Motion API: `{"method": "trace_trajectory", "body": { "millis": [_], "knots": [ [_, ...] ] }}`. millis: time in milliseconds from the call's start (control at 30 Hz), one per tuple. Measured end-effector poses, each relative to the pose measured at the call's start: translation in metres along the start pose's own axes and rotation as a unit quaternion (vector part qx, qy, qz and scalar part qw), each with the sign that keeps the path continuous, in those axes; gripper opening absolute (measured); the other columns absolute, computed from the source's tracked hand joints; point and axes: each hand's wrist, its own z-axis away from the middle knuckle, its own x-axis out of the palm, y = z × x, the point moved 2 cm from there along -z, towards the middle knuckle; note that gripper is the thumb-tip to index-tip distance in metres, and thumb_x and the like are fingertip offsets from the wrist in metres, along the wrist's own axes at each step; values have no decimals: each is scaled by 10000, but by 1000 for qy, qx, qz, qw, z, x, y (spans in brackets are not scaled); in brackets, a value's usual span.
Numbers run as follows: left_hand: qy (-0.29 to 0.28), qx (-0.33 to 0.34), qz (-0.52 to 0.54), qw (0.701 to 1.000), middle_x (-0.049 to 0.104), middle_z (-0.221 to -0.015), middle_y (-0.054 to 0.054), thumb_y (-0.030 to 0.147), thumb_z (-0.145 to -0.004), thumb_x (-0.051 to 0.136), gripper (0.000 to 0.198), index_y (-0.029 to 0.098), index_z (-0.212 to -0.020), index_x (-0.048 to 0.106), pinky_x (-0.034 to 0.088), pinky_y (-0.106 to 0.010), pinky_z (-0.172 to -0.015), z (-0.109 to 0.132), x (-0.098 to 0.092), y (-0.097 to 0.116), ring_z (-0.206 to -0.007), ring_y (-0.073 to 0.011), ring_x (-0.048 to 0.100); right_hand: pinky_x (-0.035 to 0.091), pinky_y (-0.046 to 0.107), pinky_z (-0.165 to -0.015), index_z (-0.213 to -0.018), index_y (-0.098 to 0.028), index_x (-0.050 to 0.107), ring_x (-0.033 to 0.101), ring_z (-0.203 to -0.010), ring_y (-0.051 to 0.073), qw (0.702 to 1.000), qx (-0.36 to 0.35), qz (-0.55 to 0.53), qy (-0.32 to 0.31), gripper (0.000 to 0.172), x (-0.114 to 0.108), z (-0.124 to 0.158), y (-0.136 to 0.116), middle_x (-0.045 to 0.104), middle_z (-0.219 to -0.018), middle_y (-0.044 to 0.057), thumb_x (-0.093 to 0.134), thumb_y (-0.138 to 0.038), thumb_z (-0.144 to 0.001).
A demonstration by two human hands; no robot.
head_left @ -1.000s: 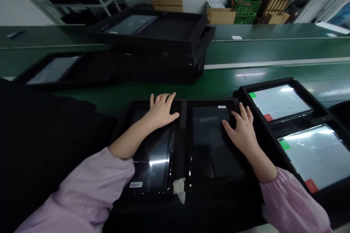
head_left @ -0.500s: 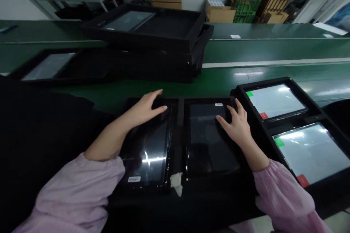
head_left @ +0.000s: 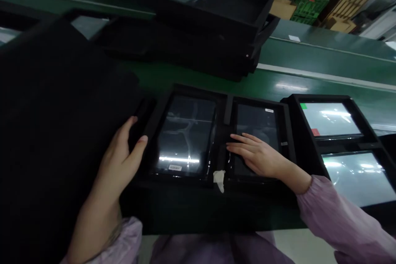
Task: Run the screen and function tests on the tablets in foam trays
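The left hand (head_left: 119, 161) had its fingers (head_left: 128, 126) against the raised black foam lid (head_left: 62, 111), grip unclear; the right hand (head_left: 256, 152) lay open, holding nothing, on a tablet (head_left: 256, 119) in its foam tray (head_left: 286, 132). A slipping lid could have struck the bare screens.

Two hands (head_left: 120, 161) (head_left: 260, 152) in the shot, two dark screens (head_left: 185, 134) (head_left: 256, 121) and two pale screens (head_left: 329, 119) (head_left: 357, 177) along the near edge of the bench (head_left: 324, 66) — and one green crate (head_left: 307, 8) behind!
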Motion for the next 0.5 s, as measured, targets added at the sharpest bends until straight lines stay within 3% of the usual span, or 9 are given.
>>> {"method": "trace_trajectory", "body": {
  "millis": [133, 267, 367, 500],
  "knots": [
    [-4, 57, -31, 998, 560, -1589, -267, 476, -983, 363, 709, 42, -1523, 517, 337, -587, -1293, 2, 7, -7, -1572, -360, 428, 433, 506, -1286, -1401, -146, 657, 553, -1483, 249, 997, -26, 30, -73, 490, -6, -2, 0, 720, -1409, 122, 478, -79, -950],
    [2, 108, -44, 993, 688, -1444, -237, 460, -1020, 319, 652, 65, -1478, 563, 316, -563, -1308, 0, 10, -11, -1569, -331, 434, 496, 499, -1226, -1256, -216, 742, 619, -1375, 265, 989, -78, 63, -104, 419, -17, -13, -1, 726, -1327, 128, 557, -85, -905],
    [8, 121, -39, 992, 707, -1389, -266, 459, -1034, 311, 664, 14, -1443, 584, 327, -568, -1300, -1, 12, -14, -1547, -361, 453, 527, 476, -1192, -1173, -235, 766, 640, -1318, 268, 984, -108, 82, -120, 361, -31, -22, -4, 724, -1227, 115, 596, -104, -884],
    [7, 125, -31, 992, 730, -1343, -254, 468, -1042, 319, 657, 25, -1441, 595, 370, -568, -1273, -2, 12, -16, -1521, -366, 479, 502, 475, -1222, -1211, -227, 756, 633, -1340, 275, 980, -115, 70, -148, 383, -58, -23, -6, 716, -1235, 123, 620, -118, -870]
  ]
}}
